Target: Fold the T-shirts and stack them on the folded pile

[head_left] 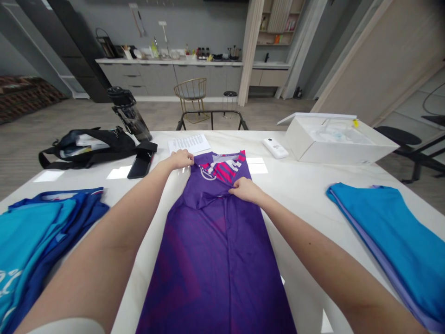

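Observation:
A purple jersey (222, 250) with a pink and white patterned patch near its collar lies lengthwise on the white table (306, 222), its collar end away from me. At its far left corner, my left hand (181, 159) pinches the cloth by the shoulder. My right hand (244, 190) grips a fold of the fabric below the collar, toward the right side. The jersey's sides look folded inward, and its near end runs out of the bottom of the view.
Blue folded shirts (45, 232) lie at left, and a blue and lavender stack (392, 232) at right. Beyond are a black bag (93, 146), a dark bottle (130, 113), a phone (141, 164), a printed sheet (189, 143), a white device (276, 148) and an open white box (313, 146).

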`<state>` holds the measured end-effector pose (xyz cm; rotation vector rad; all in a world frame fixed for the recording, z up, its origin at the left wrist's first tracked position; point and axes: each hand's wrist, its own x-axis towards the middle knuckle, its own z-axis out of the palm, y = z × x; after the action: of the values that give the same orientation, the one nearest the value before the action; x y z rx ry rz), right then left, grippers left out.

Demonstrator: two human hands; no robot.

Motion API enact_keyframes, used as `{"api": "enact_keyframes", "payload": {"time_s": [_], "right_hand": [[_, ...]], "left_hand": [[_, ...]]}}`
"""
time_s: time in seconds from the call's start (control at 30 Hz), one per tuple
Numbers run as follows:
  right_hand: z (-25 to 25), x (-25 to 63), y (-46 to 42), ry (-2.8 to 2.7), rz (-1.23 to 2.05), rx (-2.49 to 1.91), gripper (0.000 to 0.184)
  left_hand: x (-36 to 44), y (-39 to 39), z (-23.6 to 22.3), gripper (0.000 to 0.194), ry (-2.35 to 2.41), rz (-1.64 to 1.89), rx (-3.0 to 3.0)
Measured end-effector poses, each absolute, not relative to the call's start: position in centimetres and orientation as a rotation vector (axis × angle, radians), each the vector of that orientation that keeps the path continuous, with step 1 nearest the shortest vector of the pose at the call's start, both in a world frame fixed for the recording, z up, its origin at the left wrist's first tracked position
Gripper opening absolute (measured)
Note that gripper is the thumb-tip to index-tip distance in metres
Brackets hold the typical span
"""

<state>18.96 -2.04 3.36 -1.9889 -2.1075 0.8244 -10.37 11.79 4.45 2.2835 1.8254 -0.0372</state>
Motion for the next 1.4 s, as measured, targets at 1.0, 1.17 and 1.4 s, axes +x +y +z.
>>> {"api": "enact_keyframes", "payload": {"time_s": [1.0, 1.17, 1.4], "right_hand": [[3.7, 22.7, 4.3, -1.738, 0.337, -2.14, 0.031], [2.5, 23.0, 5.8, -1.747, 0.328, -2.185, 0.025], [0.3, 22.9, 4.5, -1.815, 0.124, -2.135, 0.036]], "left_hand": [[-8.0, 13.4, 1.2, 0.043, 1.85, 0.655, 2.024], [-6.1, 13.5, 0.3, 0.038, 2.064, 0.427, 1.957], [-4.0, 10.1, -0.6, 0.037, 2.091, 0.751, 2.084]]}}
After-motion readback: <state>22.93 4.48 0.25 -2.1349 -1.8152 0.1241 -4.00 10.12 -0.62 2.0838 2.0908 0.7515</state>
